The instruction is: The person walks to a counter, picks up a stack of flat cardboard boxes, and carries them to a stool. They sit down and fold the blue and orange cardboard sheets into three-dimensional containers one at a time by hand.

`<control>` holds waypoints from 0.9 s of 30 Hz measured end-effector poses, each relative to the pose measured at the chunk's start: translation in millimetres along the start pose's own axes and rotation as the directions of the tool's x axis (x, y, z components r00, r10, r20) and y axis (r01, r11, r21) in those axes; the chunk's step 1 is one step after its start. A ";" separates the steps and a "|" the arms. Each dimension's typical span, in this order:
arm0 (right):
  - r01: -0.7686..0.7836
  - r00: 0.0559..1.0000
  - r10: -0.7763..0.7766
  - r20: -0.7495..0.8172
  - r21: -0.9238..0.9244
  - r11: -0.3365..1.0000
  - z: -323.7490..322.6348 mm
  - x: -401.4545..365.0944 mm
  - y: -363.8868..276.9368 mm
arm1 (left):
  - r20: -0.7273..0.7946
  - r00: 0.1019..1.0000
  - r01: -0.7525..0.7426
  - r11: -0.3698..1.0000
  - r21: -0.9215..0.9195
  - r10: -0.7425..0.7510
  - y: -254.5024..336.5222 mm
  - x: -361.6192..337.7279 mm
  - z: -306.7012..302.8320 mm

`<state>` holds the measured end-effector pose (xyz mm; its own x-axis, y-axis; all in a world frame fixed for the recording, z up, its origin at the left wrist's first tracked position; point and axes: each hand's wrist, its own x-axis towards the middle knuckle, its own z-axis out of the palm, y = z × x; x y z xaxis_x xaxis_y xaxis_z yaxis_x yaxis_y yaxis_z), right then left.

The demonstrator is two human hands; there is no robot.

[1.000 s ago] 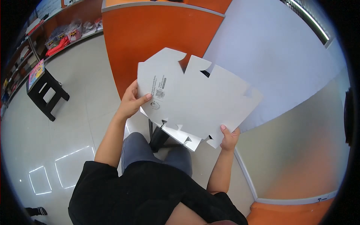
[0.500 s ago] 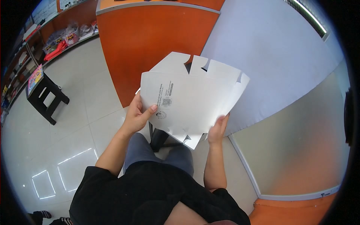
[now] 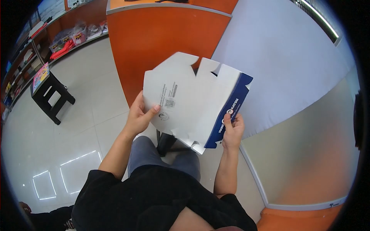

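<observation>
Head view: flat carton blank (image 3: 189, 102) held in mid-air above the lap (image 3: 140, 154), left grip (image 3: 139, 116) pinching its printed edge, right grip (image 3: 232, 131) clamped on the folded blue flap (image 3: 230, 111). I judge it light, thin and easily creased; hold it near the folds.

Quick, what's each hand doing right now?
Left hand: closed on the left edge of the flat white die-cut cardboard box blank.
Right hand: closed on its folded-up blue printed side panel.
</observation>
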<state>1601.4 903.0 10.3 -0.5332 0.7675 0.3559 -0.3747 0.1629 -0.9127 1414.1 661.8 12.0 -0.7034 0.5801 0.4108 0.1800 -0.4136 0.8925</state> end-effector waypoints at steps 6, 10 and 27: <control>0.030 0.999 -0.029 0.018 -0.031 0.999 6.0 3.4 -4.8 | 0.002 0.998 0.065 0.997 -0.039 -0.065 -0.2 -2.5 -3.4; 0.059 0.995 -0.060 0.085 0.021 0.998 3.8 8.1 -3.3 | 0.204 0.970 0.125 0.990 0.059 -0.135 13.7 0.0 -22.2; 0.594 0.793 -0.500 0.348 -0.627 0.504 77.8 -61.2 -32.2 | 0.299 0.905 0.425 0.669 -0.610 -0.303 -1.0 -35.7 72.9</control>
<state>1587.0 802.6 33.5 -0.4995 0.3109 0.8086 -0.0303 0.9266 -0.3749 1489.1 692.6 10.0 -0.4856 0.8599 0.1572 -0.5982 -0.4580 0.6576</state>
